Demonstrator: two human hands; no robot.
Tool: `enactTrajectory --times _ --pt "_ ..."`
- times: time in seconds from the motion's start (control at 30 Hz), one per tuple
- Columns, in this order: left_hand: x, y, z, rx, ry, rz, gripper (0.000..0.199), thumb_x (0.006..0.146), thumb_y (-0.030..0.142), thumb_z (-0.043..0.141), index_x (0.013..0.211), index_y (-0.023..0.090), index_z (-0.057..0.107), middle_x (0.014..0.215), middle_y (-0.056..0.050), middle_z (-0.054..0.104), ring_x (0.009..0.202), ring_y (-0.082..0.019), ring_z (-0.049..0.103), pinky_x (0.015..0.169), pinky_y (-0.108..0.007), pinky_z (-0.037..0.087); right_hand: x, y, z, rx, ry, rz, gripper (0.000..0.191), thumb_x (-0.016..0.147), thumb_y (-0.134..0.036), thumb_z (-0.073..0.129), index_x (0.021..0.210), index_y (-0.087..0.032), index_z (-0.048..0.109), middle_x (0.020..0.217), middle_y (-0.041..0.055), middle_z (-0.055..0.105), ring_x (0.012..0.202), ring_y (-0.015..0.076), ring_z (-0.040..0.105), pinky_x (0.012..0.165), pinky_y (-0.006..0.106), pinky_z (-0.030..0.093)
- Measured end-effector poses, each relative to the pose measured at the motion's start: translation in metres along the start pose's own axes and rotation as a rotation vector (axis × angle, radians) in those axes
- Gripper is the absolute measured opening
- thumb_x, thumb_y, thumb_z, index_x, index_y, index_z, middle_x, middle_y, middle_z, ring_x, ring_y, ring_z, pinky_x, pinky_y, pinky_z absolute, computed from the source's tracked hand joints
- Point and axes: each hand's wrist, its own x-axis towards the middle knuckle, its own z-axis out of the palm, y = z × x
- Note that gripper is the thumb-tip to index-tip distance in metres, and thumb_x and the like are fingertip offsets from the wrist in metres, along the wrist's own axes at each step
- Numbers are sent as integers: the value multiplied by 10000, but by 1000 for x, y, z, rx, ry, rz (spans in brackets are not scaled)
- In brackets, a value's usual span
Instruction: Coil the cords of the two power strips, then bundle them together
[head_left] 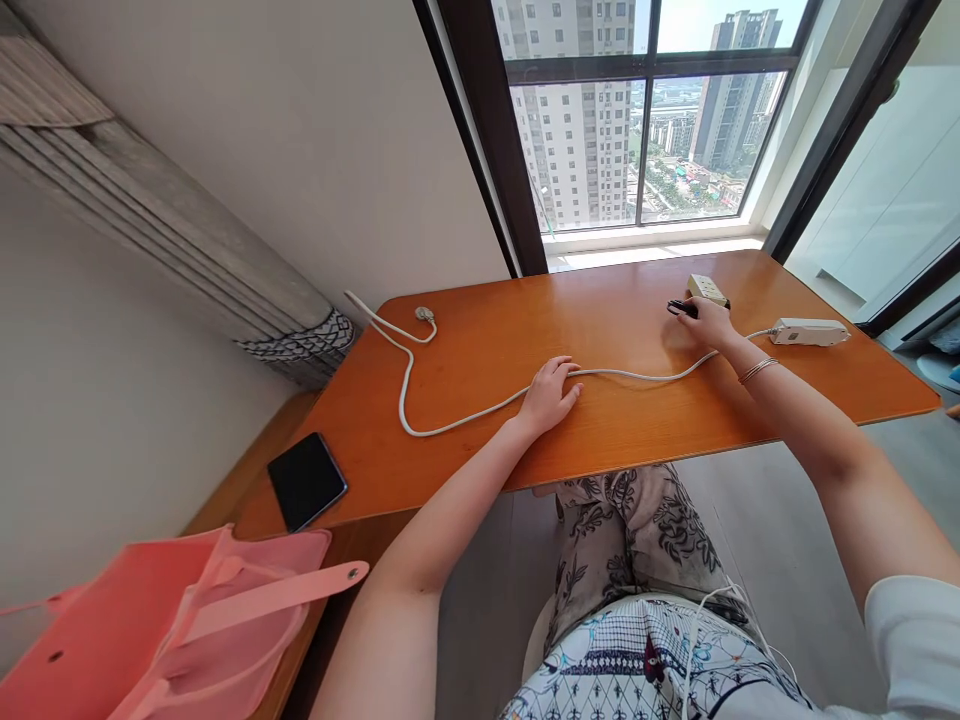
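Observation:
My left hand (551, 392) lies on the table with fingers stretched out, resting over a white power cord (465, 420). That cord runs from a white power strip (810, 332) on the right to a plug (425, 314) at the far left. Toward the table's back right, my right hand (711, 324) has its fingers closed on a small black bundle (681, 308) that looks like a coiled cable. Just beyond those fingers is a cream block (705, 289) with socket-like holes; whether the hand touches it, I cannot tell.
The orange-brown wooden table (600, 440) stands against a window (645, 150). A dark tablet or phone (307, 481) lies at its left end. Nearer me on the left sits an open pink bag (180, 610) with a strap. A tied curtain (210, 230) hangs beside the wall.

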Motion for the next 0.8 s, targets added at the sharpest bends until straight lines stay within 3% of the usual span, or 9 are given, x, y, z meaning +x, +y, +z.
enactTrajectory --times 0.13,0.2,0.27,0.37,0.43,0.5,0.57,0.7,0.8 --pt "19 24 13 -414 6 -86 327 895 325 606 1179 169 650 1319 -159 644 1220 -293 633 1119 -473 461 -28 -40 15 576 17 -45 342 857 -346 650 1135 -158 714 1179 114 752 1094 273 689 1008 457 523" --pt "30 38 20 -737 -24 -242 356 891 381 635 1183 178 646 1298 -148 669 1168 -281 665 1064 -439 492 -48 -59 20 803 -67 -146 335 849 -327 647 1131 -165 723 1189 97 756 1119 255 692 1029 446 537" --pt "39 49 24 -1055 -40 -417 357 892 439 648 1144 185 642 1220 -128 709 1099 -256 695 1003 -401 518 -70 -75 21 858 -206 -302 342 853 -294 623 1161 -192 731 1223 71 752 1164 243 686 1069 442 531" --pt "46 57 21 -1322 -2 -640 221 862 319 676 1001 154 630 972 -98 750 913 -206 725 903 -349 545 -92 -85 15 706 -320 -524 393 895 -255 545 1246 -215 717 1253 61 743 1173 233 689 1071 431 538" --pt "45 57 15 -1347 54 -741 161 799 158 648 953 147 600 840 -71 737 819 -188 723 845 -331 554 -95 -85 9 566 -250 -585 442 908 -204 486 1301 -194 688 1282 88 726 1177 240 686 1054 430 549" --pt "42 54 9 -1314 93 -777 246 742 89 597 980 151 581 775 -43 718 762 -182 715 775 -313 551 -88 -80 5 395 -149 -611 518 884 -124 450 1363 -165 644 1359 124 678 1244 263 648 1084 459 526" --pt "39 52 4 -1272 92 -744 307 718 101 571 1020 155 577 734 -19 692 713 -176 696 705 -294 533 -76 -74 5 185 -106 -647 609 845 -57 449 1432 -145 584 1485 157 580 1365 296 558 1141 505 468" --pt "35 53 0 -1262 30 -557 357 676 124 536 1028 161 580 667 16 635 651 -152 640 692 -286 530 -59 -68 14 -177 -146 -817 724 805 -41 547 1518 -154 493 1668 174 326 1548 353 305 1220 575 323" --pt "34 57 -1 -1293 8 -438 382 654 122 537 1030 157 596 642 23 609 637 -138 598 718 -282 534 -56 -72 16 -280 -181 -983 716 766 -98 638 1472 -160 534 1642 170 381 1554 375 277 1236 599 251"
